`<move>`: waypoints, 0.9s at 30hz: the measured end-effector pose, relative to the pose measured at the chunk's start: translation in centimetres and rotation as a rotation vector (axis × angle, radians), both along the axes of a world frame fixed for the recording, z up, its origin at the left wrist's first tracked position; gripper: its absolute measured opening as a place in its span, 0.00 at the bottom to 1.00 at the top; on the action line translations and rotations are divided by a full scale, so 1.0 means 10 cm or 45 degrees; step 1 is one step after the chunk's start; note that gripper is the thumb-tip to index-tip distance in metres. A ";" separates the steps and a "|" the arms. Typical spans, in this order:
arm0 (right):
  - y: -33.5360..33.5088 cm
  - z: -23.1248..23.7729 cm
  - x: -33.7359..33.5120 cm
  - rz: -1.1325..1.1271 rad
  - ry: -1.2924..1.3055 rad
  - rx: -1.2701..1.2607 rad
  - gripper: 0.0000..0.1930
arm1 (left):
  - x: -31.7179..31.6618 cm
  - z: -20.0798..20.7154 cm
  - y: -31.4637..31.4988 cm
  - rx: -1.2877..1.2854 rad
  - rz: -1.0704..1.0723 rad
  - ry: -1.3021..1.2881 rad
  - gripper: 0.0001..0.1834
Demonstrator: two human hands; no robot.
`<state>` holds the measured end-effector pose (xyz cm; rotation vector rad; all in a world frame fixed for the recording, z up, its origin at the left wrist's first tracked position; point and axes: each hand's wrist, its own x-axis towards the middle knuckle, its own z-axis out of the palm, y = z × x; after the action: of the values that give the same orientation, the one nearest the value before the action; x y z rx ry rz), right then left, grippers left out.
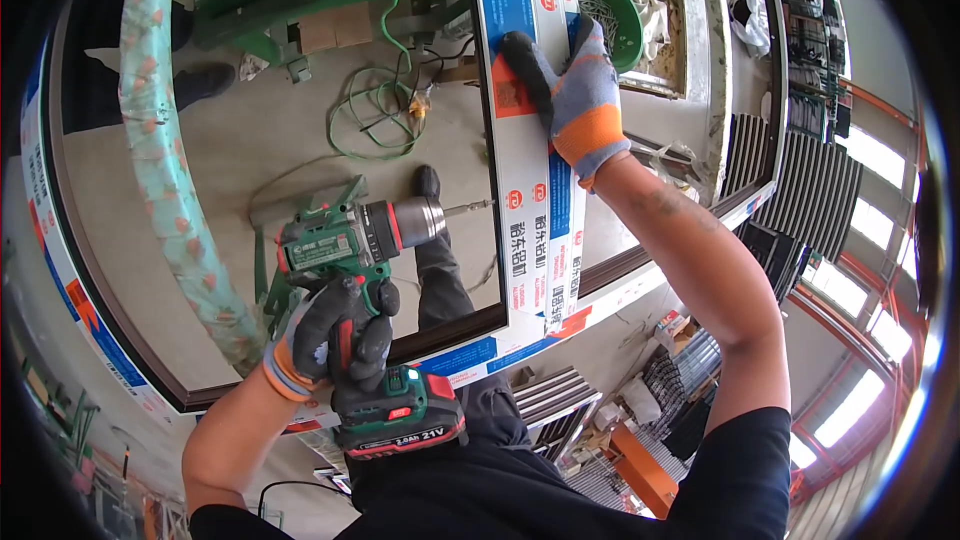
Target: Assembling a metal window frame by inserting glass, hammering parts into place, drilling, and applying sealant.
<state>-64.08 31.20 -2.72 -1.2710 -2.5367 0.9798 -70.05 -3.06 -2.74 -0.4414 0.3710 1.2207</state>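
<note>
My left hand, in a grey and orange glove, is closed around the grip of a green and black cordless drill. Its battery pack hangs below the hand. The drill bit points right, its tip at or very near the dark inner edge of a film-wrapped metal profile; contact is unclear. My right hand, gloved alike, lies across that profile farther up, thumb and fingers spread. The profile is a crossbar of a large brown window-like frame in front of my body.
A padded, patterned bar runs under the frame at left. On the floor lies a coiled green cable. A green bowl of screws stands beyond my right hand. Stacked dark profiles are at the far right.
</note>
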 end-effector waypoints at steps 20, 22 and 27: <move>-0.01 0.04 -0.01 -0.019 -0.074 0.007 0.23 | -0.01 0.01 0.04 0.024 0.000 -0.058 0.28; 0.01 0.00 -0.02 -0.020 0.033 -0.042 0.24 | 0.02 -0.02 0.05 0.047 -0.003 -0.056 0.28; -0.02 0.04 -0.01 -0.017 -0.062 0.045 0.24 | 0.04 -0.01 0.08 -0.010 0.002 -0.116 0.28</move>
<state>-64.15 30.97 -2.32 -1.3158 -2.5663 0.9076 -69.68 -2.23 -2.79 -0.5022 0.2975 1.1968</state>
